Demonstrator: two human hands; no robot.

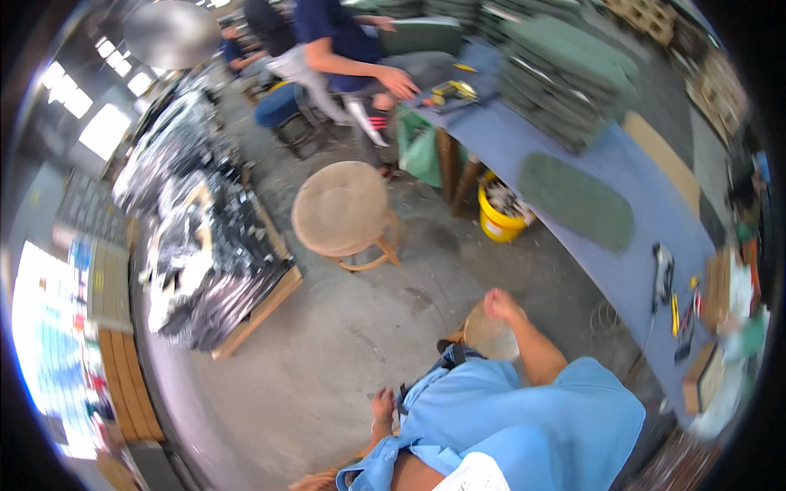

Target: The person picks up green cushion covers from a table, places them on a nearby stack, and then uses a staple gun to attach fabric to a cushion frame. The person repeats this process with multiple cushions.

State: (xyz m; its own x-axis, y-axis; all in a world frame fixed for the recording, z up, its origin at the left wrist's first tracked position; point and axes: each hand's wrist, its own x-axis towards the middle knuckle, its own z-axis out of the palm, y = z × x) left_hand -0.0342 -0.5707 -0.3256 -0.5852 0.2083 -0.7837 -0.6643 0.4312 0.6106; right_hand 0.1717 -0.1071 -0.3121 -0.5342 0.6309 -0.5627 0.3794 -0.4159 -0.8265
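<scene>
My right hand (499, 304) rests fisted on the small round stool (491, 334) just below me; my left hand (382, 406) hangs apart, empty, beside my blue shirt (524, 417)

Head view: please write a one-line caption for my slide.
Right hand fisted above a round stool, left hand low by a blue shirt, beside a long blue table.

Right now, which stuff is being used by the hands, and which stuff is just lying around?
In use:
- right hand, closed, on the low round stool
- left hand at the blue garment

Lying about:
- padded stool
- yellow bucket
- green oval pad
- stacked green pads
- blue-covered table
</scene>
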